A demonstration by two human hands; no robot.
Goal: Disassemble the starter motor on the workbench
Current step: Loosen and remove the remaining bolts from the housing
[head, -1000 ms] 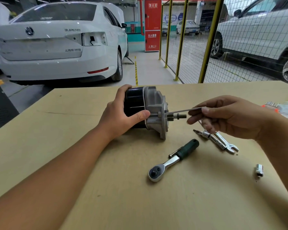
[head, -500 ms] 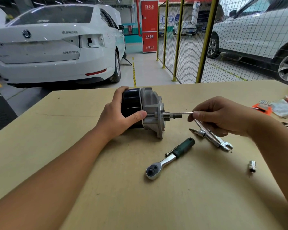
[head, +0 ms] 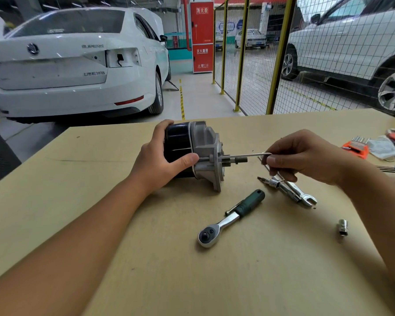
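Observation:
The starter motor [head: 203, 144], black can with a grey cast end housing, lies on its side on the workbench [head: 260, 281]. My left hand [head: 160, 160] grips the black can, thumb pressed against the housing's edge. My right hand [head: 301, 156] pinches the bent end of a thin L-shaped hex key [head: 244, 155]. Its long leg runs level into a screw boss on the housing, just above the protruding shaft [head: 238, 160].
A green-handled ratchet [head: 232, 218] lies in front of the motor. A spanner and a socket extension [head: 290, 189] lie under my right hand. A small socket [head: 342, 227] sits to the right. An orange hex key holder [head: 357, 145] and other tools crowd the right edge.
My right hand has turned the hex key, so its bent end now shows above my fingers. The left hand keeps the same hold on the motor.

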